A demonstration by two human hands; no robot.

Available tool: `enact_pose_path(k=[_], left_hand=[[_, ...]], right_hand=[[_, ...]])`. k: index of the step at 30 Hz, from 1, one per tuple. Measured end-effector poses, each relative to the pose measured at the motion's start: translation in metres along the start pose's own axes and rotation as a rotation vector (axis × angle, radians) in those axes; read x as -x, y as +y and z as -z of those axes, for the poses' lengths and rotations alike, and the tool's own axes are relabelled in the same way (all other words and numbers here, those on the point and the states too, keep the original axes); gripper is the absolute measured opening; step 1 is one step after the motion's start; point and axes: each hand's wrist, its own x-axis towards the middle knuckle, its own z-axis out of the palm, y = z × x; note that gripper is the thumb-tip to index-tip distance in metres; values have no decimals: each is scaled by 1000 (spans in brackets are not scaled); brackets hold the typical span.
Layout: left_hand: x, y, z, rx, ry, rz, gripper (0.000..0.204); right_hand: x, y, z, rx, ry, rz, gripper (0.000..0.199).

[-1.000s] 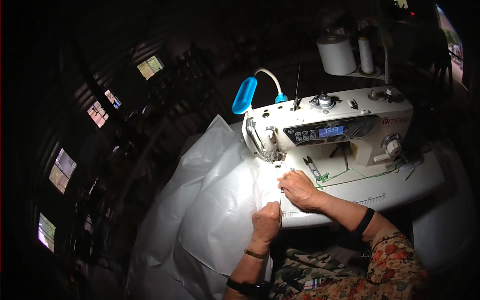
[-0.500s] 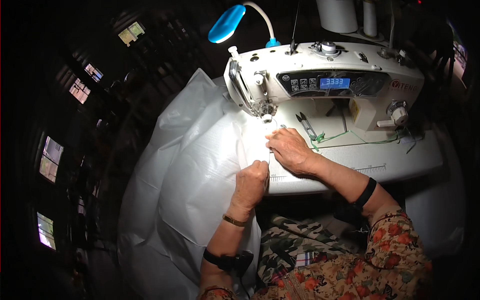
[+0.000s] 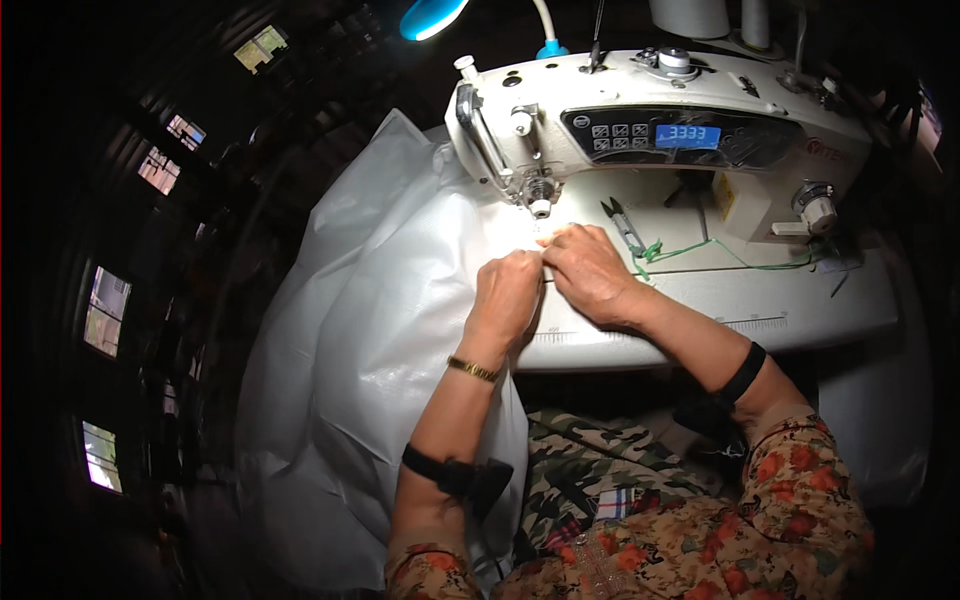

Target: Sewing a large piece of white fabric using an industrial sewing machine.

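Observation:
A large sheet of white woven plastic fabric (image 3: 380, 300) drapes over the left of the sewing machine (image 3: 640, 130) and hangs down past its table. My left hand (image 3: 507, 293) is closed on the fabric's right edge, just in front of the needle area. Close beside it, my right hand (image 3: 588, 268) pinches the same edge, fingertips near the presser foot. The foot itself is hard to make out in the bright light. Thread snips (image 3: 624, 230) lie on the machine bed to the right of my right hand, next to a tangle of green thread (image 3: 652, 250).
A blue lamp (image 3: 434, 18) on a bent neck lights the needle area. White thread cones (image 3: 690, 16) stand behind the machine. A lit display (image 3: 687, 136) is on its front. The table's front edge (image 3: 640, 355) carries a printed ruler. Dark surroundings with windows lie to the left.
My left hand has moved forward, up beside my right hand, still gripping the fabric edge. The view has shifted slightly, so the machine sits higher in the picture.

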Motion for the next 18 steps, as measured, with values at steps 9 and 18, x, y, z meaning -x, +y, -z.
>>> enact_pose_path(k=[9,18], left_hand=[[26,23,2,-11,104,124,9],[48,19,5,96,144,64,8]], right_hand=[[-2,9,0,-123,-4,-58,23],[-2,0,4,-62,8,7,21]])
